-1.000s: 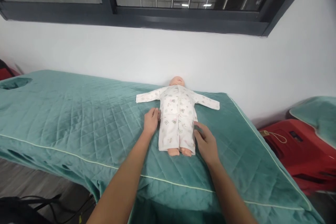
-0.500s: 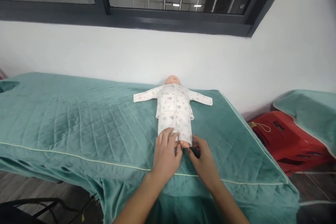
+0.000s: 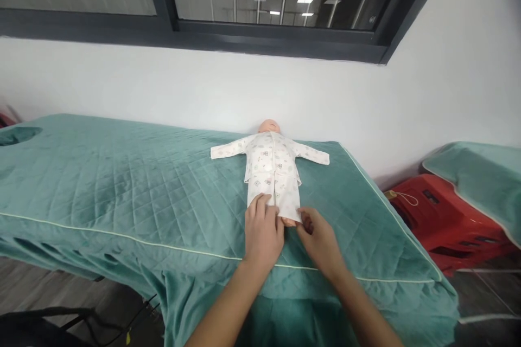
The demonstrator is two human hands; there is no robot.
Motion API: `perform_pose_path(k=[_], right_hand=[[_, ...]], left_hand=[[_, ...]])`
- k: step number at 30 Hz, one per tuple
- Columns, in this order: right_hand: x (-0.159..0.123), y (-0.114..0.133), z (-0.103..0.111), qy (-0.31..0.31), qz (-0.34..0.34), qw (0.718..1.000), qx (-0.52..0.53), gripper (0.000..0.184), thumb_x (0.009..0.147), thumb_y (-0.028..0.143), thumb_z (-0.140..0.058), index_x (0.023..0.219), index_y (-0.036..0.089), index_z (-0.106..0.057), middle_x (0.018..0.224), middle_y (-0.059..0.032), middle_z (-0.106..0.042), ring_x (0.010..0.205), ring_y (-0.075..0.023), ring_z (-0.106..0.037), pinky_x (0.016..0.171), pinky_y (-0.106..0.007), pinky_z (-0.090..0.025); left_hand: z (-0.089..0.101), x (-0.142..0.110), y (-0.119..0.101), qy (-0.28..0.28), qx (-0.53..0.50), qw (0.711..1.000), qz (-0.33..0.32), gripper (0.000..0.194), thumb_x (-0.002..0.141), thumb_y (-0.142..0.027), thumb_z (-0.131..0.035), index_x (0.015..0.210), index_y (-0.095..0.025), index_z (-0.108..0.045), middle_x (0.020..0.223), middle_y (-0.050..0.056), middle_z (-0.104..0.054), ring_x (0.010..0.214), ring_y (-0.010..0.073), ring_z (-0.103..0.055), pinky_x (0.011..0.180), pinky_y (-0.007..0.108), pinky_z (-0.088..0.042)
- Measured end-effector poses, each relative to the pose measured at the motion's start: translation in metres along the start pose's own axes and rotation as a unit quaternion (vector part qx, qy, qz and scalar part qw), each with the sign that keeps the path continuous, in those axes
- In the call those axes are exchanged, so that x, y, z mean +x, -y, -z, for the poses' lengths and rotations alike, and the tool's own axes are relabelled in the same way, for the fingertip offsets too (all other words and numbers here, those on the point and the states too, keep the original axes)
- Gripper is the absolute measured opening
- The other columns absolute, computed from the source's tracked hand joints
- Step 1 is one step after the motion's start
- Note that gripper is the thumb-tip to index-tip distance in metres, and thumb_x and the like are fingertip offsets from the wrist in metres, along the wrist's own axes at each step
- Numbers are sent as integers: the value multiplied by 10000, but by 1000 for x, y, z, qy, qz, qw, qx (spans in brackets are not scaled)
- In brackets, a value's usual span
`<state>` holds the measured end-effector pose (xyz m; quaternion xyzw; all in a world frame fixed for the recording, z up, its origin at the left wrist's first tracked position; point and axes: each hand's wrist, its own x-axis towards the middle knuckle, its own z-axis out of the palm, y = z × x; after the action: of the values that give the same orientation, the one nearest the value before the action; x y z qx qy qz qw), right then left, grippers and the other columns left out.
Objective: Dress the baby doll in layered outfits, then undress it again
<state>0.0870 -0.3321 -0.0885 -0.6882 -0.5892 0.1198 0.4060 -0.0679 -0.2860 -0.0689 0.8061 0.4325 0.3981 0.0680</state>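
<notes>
A baby doll (image 3: 269, 126) lies on its back on the green quilted cover, arms stretched out sideways. It wears a white printed jacket (image 3: 266, 154) and matching white trousers (image 3: 288, 198). Over the lower end of the trouser leg on the left rests my left hand (image 3: 264, 230), fingers curled on the cloth and thumb at the inner side of the other cuff. My right hand (image 3: 317, 236) pinches the outer corner of that other cuff between thumb and fingertips. A bit of the doll's foot (image 3: 288, 222) shows below the hem; the other foot is hidden by my left hand.
The bed's green cover (image 3: 163, 184) drapes over the front edge. Behind it stand a white wall (image 3: 163, 87) and a dark-framed window (image 3: 277, 38). At the right is a red plastic piece (image 3: 448, 222) partly under green cloth. Black cables (image 3: 52, 312) hang at lower left.
My right hand has moved slightly up to the trouser cuff, and the cuff is drawn out toward it. The dark thing beside my right fingers no longer shows. The view has tilted slightly up.
</notes>
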Motion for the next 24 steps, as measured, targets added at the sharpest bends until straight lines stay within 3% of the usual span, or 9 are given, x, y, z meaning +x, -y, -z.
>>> perform_pose_path(k=[4, 12, 15, 19, 22, 24], right_hand=[[-11, 2, 10, -14, 14, 1000, -5, 275, 858, 316, -503, 1101, 211, -579, 785, -8, -590, 653, -168, -547, 635, -308, -469], [-24, -8, -3, -10, 25, 997, -70, 261, 903, 285, -488, 1144, 225, -568, 914, -41, -603, 767, -194, -585, 696, -347, -503], [-23, -6, -3, -35, 67, 995, -72, 325, 910, 276, -494, 1230, 228, -522, 1103, -97, -596, 978, -242, -593, 800, -398, -531], [-14, 10, -6, -26, 160, 983, -88, 465, 884, 195, -508, 1342, 241, -447, 1333, -131, -507, 1224, -286, -485, 980, -483, -475], [-2, 24, -14, -12, 200, 972, -124, 416, 875, 151, -500, 1282, 234, -502, 1372, -128, -495, 1278, -302, -438, 1021, -511, -432], [7, 31, -21, -11, 216, 964, -153, 327, 865, 141, -512, 1178, 218, -566, 1364, -131, -510, 1291, -316, -425, 1022, -527, -413]], left_hand=[[9, -6, -6, -33, -42, 998, 12, 107, 883, -122, -516, 928, -205, -567, 1263, 99, -558, 1243, 277, -484, 973, 474, -457], [2, -22, -6, -9, 19, 1000, -12, 168, 857, -92, -517, 970, -196, -584, 1318, 123, -548, 1290, 315, -460, 1038, 544, -396], [3, -33, 2, -45, -38, 998, 20, 204, 897, -112, -482, 1054, -207, -572, 1314, 115, -541, 1262, 269, -487, 1015, 486, -435], [3, -43, 20, -108, -114, 985, 77, 321, 886, -100, -476, 1185, -215, -496, 1272, 109, -535, 1215, 225, -517, 1013, 442, -457], [0, -40, 32, -91, -92, 986, 102, 394, 819, -54, -507, 1185, -200, -478, 1234, 106, -533, 1186, 235, -512, 997, 439, -460], [-1, -33, 37, -53, -47, 990, 118, 317, 817, -63, -517, 1107, -191, -515, 1131, 91, -566, 1080, 240, -539, 918, 421, -483]])
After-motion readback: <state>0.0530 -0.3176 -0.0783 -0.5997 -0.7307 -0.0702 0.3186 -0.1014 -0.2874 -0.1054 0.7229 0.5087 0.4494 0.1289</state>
